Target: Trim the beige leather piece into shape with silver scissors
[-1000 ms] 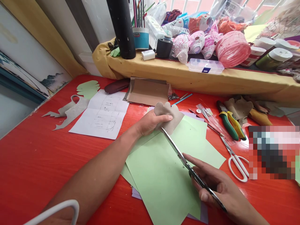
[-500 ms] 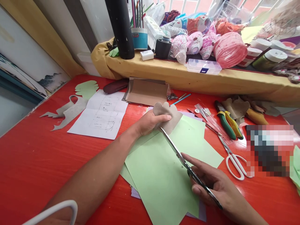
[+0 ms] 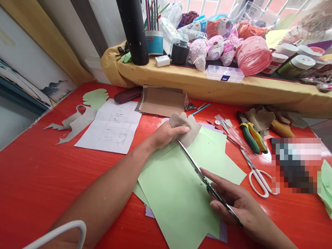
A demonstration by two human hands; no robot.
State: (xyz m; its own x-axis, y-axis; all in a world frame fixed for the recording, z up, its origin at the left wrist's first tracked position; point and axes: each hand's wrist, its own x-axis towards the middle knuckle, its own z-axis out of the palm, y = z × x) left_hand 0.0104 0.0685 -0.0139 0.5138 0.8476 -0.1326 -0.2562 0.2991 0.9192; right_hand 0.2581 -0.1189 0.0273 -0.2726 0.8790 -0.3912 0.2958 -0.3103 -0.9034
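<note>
My left hand [image 3: 167,134] pinches a small beige leather piece [image 3: 188,128] with a scalloped top edge, held just above the table. My right hand [image 3: 234,204] is closed round the handles of long metal scissors [image 3: 197,169]. The blades point up and to the left, and their tips meet the lower edge of the leather piece. Both hands hover over light green paper sheets [image 3: 178,193] that lie on the red table [image 3: 38,180].
A folded sheet with drawings [image 3: 111,128] and grey cut-outs [image 3: 75,124] lie at the left. Brown card [image 3: 163,102] sits behind. White-handled scissors [image 3: 256,173] and green-and-yellow pliers [image 3: 250,136] lie at the right. A crowded yellow-covered ledge [image 3: 220,84] runs along the back.
The view has shifted slightly. My right hand and the scissors have edged a little up and left; the left hand keeps its grip on the leather piece.
</note>
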